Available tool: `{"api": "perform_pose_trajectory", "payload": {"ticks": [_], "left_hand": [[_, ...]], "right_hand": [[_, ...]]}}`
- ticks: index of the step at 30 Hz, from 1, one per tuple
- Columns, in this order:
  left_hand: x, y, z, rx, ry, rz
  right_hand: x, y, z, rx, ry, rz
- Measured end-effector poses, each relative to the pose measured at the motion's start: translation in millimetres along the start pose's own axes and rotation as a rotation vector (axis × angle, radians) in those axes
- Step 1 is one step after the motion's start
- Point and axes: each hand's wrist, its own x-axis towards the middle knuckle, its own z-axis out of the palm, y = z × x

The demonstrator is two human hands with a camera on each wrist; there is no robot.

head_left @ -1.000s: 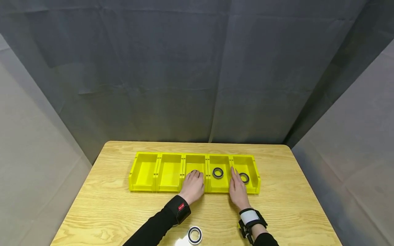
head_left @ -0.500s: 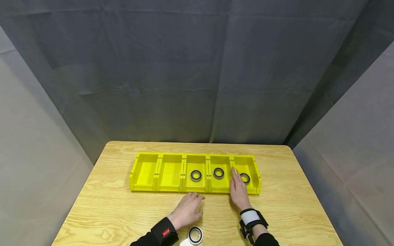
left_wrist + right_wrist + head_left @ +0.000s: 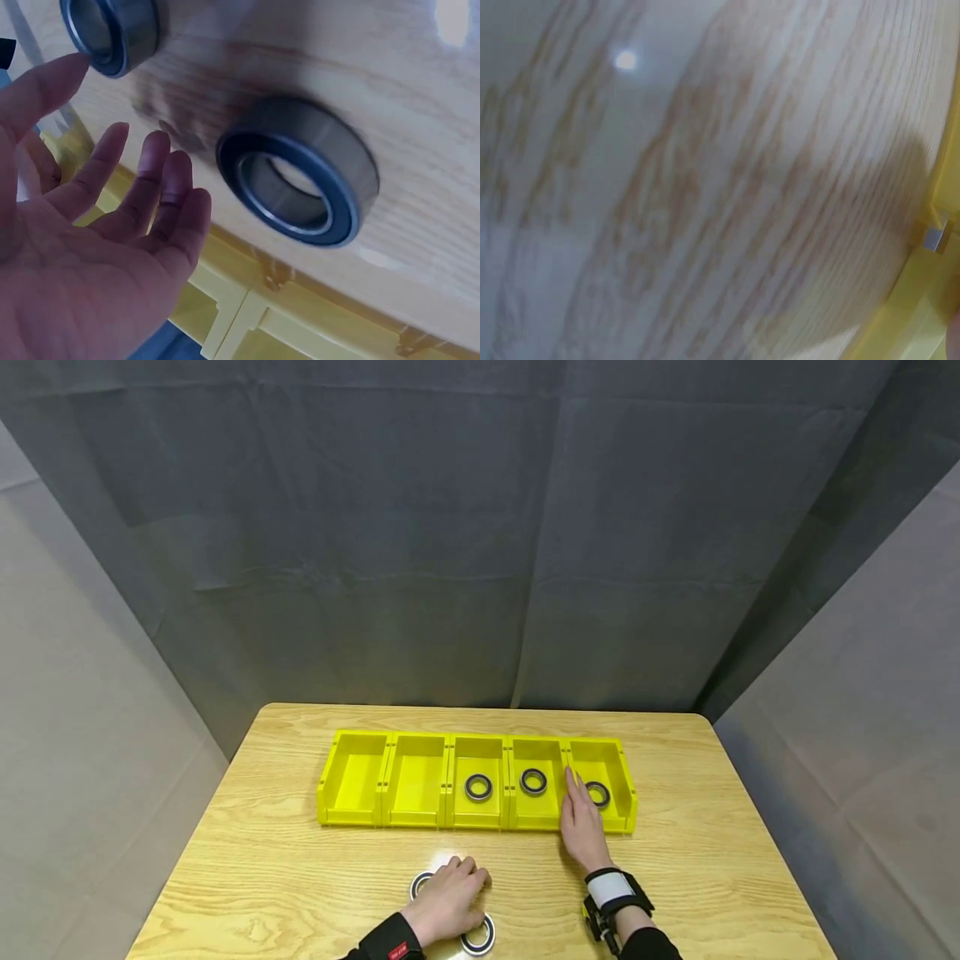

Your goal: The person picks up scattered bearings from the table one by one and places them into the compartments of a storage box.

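My left hand [image 3: 447, 900] hovers over the near part of the table, fingers spread and loosely bent, holding nothing. Two ball bearings lie beside it: one [image 3: 417, 882] to the left, partly covered by the hand, and one [image 3: 477, 948] by the thumb. In the left wrist view, the thumb tip overlaps the rim of the near-thumb bearing [image 3: 135, 37]; the other bearing [image 3: 349, 161] lies beyond the fingertips. My right hand [image 3: 582, 833] rests with straight fingers at the divider between the two rightmost yellow bins [image 3: 536, 822]. Its fingers are almost out of the right wrist view.
Several yellow bins stand joined in a row. One bearing each lies in the middle bin [image 3: 477, 787], the one right of it [image 3: 533, 782] and the rightmost [image 3: 597, 793], the last partly behind the right hand. Grey cloth [image 3: 420, 568] hangs behind the wooden table [image 3: 247, 877].
My left hand has let go of a bearing in the middle bin and drawn back toward the near table edge, beside the two loose bearings. The right hand stays put.
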Motion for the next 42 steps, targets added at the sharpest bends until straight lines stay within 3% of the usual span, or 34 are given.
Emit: {"api": "perform_pose_trajectory", "payload": {"ticks": [24,36,42], "left_hand": [[0.2,3.7,7.3,0.027,-0.027,0.029],[-1.1,1.2,10.6,-0.016,0.015,0.098],[-1.0,1.0,12.6,-0.013,0.027,0.091]], "right_hand": [[0.0,-1.9,-0.1,0.008,-0.01,0.02],[-0.2,-1.5,1.0,0.002,0.009,0.006],[-0.5,-1.4,1.0,0.01,0.01,0.014]]}}
